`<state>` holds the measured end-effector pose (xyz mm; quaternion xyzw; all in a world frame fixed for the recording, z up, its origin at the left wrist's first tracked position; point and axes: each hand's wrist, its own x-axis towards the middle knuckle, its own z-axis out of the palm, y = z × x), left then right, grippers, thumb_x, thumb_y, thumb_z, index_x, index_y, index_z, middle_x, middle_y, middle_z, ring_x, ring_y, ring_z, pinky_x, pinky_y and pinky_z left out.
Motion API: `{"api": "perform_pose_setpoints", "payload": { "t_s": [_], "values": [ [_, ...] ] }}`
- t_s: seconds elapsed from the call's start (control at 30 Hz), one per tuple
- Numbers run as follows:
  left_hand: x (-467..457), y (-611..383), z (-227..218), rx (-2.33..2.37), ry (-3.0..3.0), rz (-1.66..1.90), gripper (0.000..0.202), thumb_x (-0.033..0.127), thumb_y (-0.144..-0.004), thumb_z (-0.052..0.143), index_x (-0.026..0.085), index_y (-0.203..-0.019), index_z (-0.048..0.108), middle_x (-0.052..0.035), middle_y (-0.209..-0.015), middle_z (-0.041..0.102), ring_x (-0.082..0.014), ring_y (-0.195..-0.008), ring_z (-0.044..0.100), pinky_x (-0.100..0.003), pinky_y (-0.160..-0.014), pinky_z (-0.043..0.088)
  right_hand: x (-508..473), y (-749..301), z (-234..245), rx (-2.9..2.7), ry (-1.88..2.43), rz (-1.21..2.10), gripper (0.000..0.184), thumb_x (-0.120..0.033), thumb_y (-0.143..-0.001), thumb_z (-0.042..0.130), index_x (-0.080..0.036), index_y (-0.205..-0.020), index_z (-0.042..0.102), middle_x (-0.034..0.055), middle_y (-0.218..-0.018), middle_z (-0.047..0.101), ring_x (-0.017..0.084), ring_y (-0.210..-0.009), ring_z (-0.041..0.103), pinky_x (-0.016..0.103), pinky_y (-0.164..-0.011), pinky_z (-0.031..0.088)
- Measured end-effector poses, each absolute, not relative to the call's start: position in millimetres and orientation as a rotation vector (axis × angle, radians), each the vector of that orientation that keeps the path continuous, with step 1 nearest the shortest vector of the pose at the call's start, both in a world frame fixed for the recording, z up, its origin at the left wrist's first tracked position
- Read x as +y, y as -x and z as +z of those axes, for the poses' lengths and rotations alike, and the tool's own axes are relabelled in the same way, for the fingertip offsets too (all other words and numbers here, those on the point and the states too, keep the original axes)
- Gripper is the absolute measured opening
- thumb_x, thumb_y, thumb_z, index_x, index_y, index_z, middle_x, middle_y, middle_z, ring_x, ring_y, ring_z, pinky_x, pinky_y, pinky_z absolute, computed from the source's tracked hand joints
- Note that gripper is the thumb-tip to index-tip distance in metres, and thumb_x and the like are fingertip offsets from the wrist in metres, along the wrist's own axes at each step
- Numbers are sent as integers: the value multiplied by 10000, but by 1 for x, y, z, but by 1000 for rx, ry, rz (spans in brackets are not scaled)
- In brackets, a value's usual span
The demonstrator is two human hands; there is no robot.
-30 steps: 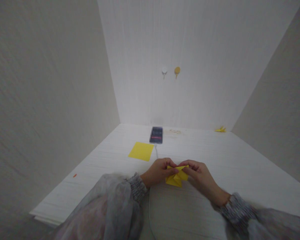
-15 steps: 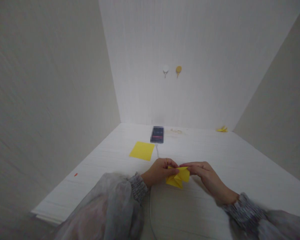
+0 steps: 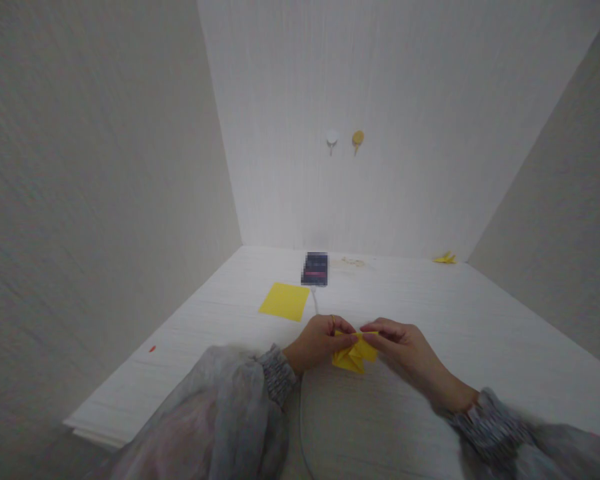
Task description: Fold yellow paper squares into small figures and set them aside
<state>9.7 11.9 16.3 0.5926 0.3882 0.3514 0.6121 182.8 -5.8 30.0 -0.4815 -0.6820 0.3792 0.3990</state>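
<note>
A partly folded piece of yellow paper [image 3: 350,359] is held between my two hands, just above the white table. My left hand [image 3: 321,341], with a ring on one finger, pinches its upper left part between thumb and fingers. On the other side my right hand [image 3: 403,343] grips the upper right edge, thumb in front and fingers behind. Creases and pointed flaps show on the paper's near face. Part of its top edge is covered by my fingertips. A flat yellow square sheet [image 3: 285,301] lies to the left, beyond my left hand.
A dark phone-like device [image 3: 315,269], blurred out, lies at the back with a white cable [image 3: 301,413] running toward me. A folded yellow paper shape [image 3: 445,258] sits in the far right corner. A small red scrap [image 3: 153,349] lies left. Two hooks [image 3: 357,139] hang on the back wall.
My right thumb has moved left along the paper's top edge, closer to my left thumb. The right fingers are more bent now. My left hand has hardly moved.
</note>
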Motion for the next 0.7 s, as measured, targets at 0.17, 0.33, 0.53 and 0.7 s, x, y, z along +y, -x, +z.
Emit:
{"api": "perform_pose_setpoints", "payload": {
  "t_s": [0.17, 0.33, 0.53, 0.7],
  "values": [
    [12, -9, 15, 928, -1446, 783, 312, 375, -598, 632, 112, -762, 597, -18, -651, 590, -78, -545, 514, -206, -533, 396, -7, -183, 30, -1813, 1239, 950, 217, -346, -711, 539, -167, -720, 662, 26, -663, 622, 130, -613, 538, 223, -555, 407],
    [12, -8, 14, 922, -1474, 783, 313, 376, -604, 626, 111, -768, 593, -22, -662, 590, -75, -551, 510, -197, -525, 388, -8, -184, 33, -1827, 1233, 969, 228, -356, -713, 530, -176, -707, 670, 26, -671, 638, 142, -632, 552, 231, -579, 418],
    [12, -8, 17, 950, -1506, 767, 335, 394, -611, 614, 109, -785, 597, -44, -710, 610, -100, -596, 541, -215, -553, 406, -9, -184, 36, -1804, 1188, 1052, 257, -369, -731, 516, -178, -773, 683, 31, -703, 648, 150, -679, 560, 240, -632, 422],
    [12, -8, 16, 954, -1496, 765, 347, 403, -591, 626, 107, -770, 599, -44, -704, 612, -108, -600, 547, -224, -557, 413, -9, -186, 38, -1792, 1143, 1153, 276, -374, -743, 503, -160, -745, 677, 20, -676, 628, 134, -649, 541, 236, -618, 412]
  ]
}}
